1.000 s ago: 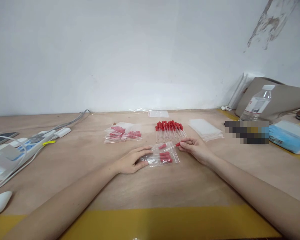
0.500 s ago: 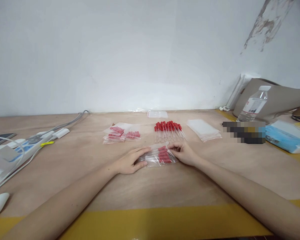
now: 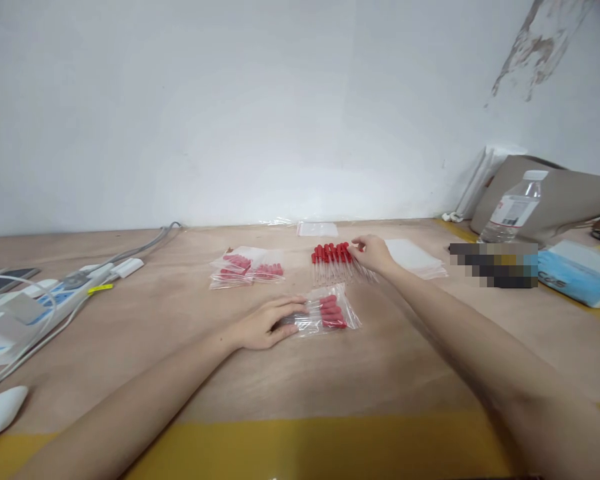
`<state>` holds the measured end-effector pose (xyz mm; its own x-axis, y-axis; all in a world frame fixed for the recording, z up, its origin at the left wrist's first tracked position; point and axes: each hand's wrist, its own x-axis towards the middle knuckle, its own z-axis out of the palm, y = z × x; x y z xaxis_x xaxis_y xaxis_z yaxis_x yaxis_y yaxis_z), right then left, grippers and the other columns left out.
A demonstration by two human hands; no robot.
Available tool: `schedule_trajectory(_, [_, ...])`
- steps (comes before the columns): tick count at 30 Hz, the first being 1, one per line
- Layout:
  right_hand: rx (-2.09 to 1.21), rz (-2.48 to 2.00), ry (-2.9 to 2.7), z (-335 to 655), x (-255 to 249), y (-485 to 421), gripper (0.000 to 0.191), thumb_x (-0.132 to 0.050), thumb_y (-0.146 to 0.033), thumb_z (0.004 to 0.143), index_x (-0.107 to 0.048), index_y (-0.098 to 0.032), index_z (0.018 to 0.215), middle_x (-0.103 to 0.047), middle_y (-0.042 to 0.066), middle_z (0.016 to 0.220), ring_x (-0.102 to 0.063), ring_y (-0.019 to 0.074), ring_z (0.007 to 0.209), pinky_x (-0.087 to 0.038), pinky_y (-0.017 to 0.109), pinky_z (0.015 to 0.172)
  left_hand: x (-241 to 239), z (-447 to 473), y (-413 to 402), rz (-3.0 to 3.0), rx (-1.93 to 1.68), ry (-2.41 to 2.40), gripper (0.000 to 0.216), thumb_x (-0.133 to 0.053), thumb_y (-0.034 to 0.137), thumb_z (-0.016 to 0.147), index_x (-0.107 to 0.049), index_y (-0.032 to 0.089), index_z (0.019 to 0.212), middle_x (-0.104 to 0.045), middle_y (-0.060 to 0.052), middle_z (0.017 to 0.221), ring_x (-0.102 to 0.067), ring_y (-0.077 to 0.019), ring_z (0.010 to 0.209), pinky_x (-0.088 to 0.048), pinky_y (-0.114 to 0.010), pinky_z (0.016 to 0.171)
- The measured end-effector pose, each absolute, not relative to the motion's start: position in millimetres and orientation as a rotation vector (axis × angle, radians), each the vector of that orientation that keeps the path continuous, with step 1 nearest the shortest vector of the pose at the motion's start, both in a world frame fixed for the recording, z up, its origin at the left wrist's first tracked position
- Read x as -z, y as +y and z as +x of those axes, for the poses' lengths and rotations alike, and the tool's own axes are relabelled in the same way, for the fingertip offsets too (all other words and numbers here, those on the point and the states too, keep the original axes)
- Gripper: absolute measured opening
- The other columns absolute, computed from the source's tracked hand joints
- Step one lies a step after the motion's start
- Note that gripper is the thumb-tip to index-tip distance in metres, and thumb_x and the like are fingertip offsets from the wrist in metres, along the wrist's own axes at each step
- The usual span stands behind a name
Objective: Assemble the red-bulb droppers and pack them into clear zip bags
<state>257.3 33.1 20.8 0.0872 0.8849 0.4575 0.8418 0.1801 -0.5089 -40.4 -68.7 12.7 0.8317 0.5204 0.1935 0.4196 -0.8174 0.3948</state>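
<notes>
My left hand (image 3: pixel 267 323) lies flat with fingers stretched on the left end of a clear plastic bag (image 3: pixel 325 313) that holds several red-capped droppers. My right hand (image 3: pixel 373 254) is farther back at the right end of a loose row of red-capped droppers (image 3: pixel 334 259), its fingers curled on one of them. Two filled bags of droppers (image 3: pixel 247 267) lie to the left of that row. A stack of empty clear bags (image 3: pixel 414 259) sits just right of my right hand.
A power strip with cables (image 3: pixel 65 293) and a phone (image 3: pixel 5 279) are at the left, a white object (image 3: pixel 0 410) at the near left edge. A water bottle (image 3: pixel 514 207), cardboard (image 3: pixel 565 193) and a blue pack (image 3: pixel 577 272) stand at the right. One more clear bag (image 3: pixel 317 229) lies by the wall.
My right hand pushed a dropper into the bag, then left the bag and reached back to the loose row of droppers. My left hand stayed on the bag.
</notes>
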Motion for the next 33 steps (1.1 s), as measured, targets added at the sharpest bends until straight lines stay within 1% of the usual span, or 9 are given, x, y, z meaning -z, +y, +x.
schedule_trajectory(3, [-0.122,-1.71,-1.637,245,-17,52,0.026,-0.058,-0.033,0.068,-0.067,-0.012,0.081,-0.063,0.014,0.092,-0.058,0.0234,0.086,-0.041,0.033,0.078,-13,-40,-71,2.698,-0.39,0.727,0.039,-0.041,0.03,0.086,-0.04,0.024,0.125,-0.036,-0.006,0.135,-0.035,-0.0197,0.123,-0.03,-0.037,0.102])
schedule_trajectory(6, [-0.193,-1.708,-1.592,240,-13,63,0.017,-0.059,-0.031,0.065,-0.066,-0.015,0.064,-0.065,0.011,0.077,-0.059,0.0233,0.079,-0.042,0.032,0.073,-14,-40,-72,2.711,-0.368,0.732,0.04,-0.04,0.03,0.087,-0.038,0.024,0.126,-0.034,-0.006,0.136,-0.032,-0.0204,0.124,-0.028,-0.038,0.103])
schedule_trajectory(8, [-0.229,-1.68,-1.552,241,-15,67,0.015,-0.06,-0.03,0.064,-0.063,-0.016,0.062,-0.065,0.009,0.071,-0.06,0.0223,0.075,-0.043,0.032,0.071,-14,-41,-73,2.711,-0.374,0.736,0.041,-0.04,0.03,0.087,-0.037,0.025,0.127,-0.034,-0.006,0.137,-0.032,-0.0208,0.124,-0.029,-0.04,0.102])
schedule_trajectory(12, [-0.277,-1.581,-1.444,249,-32,58,0.023,-0.051,-0.035,0.073,-0.058,-0.015,0.08,-0.065,0.007,0.078,-0.059,0.0165,0.072,-0.045,0.028,0.067,-12,-41,-71,2.701,-0.396,0.756,0.043,-0.041,0.031,0.086,-0.035,0.025,0.128,-0.034,-0.006,0.136,-0.032,-0.0212,0.125,-0.029,-0.04,0.103])
schedule_trajectory(15, [-0.439,-1.361,-1.305,260,-44,34,0.027,-0.046,-0.039,0.077,-0.048,-0.016,0.092,-0.064,0.004,0.076,-0.056,0.0104,0.058,-0.045,0.023,0.055,-11,-42,-70,2.688,-0.402,0.758,0.049,-0.042,0.033,0.086,-0.03,0.023,0.132,-0.034,-0.007,0.136,-0.031,-0.0215,0.125,-0.028,-0.039,0.103])
schedule_trajectory(19, [-0.706,-1.127,-1.083,271,-34,-12,0.026,-0.056,-0.037,0.072,-0.041,-0.02,0.085,-0.059,-0.002,0.065,-0.052,0.0079,0.047,-0.042,0.02,0.045,-11,-42,-71,2.689,-0.398,0.755,0.044,-0.041,0.032,0.086,-0.034,0.024,0.129,-0.03,-0.006,0.139,-0.03,-0.0214,0.126,-0.028,-0.039,0.103])
schedule_trajectory(22, [-0.841,-1.154,-0.983,270,-12,-37,0.028,-0.06,-0.035,0.069,-0.042,-0.02,0.083,-0.058,-0.004,0.061,-0.053,0.0083,0.047,-0.044,0.02,0.045,-11,-43,-71,2.699,-0.394,0.749,0.039,-0.041,0.031,0.087,-0.04,0.025,0.125,-0.031,-0.006,0.138,-0.03,-0.0207,0.126,-0.028,-0.038,0.103])
schedule_trajectory(25, [-0.946,-1.132,-0.888,262,5,-48,0.026,-0.061,-0.034,0.068,-0.042,-0.022,0.081,-0.058,-0.004,0.061,-0.054,0.0094,0.047,-0.046,0.022,0.045,-12,-42,-71,2.692,-0.39,0.749,0.04,-0.041,0.031,0.086,-0.039,0.025,0.126,-0.031,-0.006,0.139,-0.03,-0.0211,0.126,-0.029,-0.039,0.103])
schedule_trajectory(33, [-1.156,-1.054,-0.879,244,10,-60,0.027,-0.063,-0.034,0.068,-0.041,-0.022,0.08,-0.057,-0.004,0.062,-0.057,0.0101,0.049,-0.049,0.024,0.049,-13,-41,-72,2.681,-0.362,0.77,0.043,-0.041,0.031,0.087,-0.036,0.027,0.129,-0.031,-0.004,0.138,-0.03,-0.0206,0.126,-0.028,-0.04,0.103])
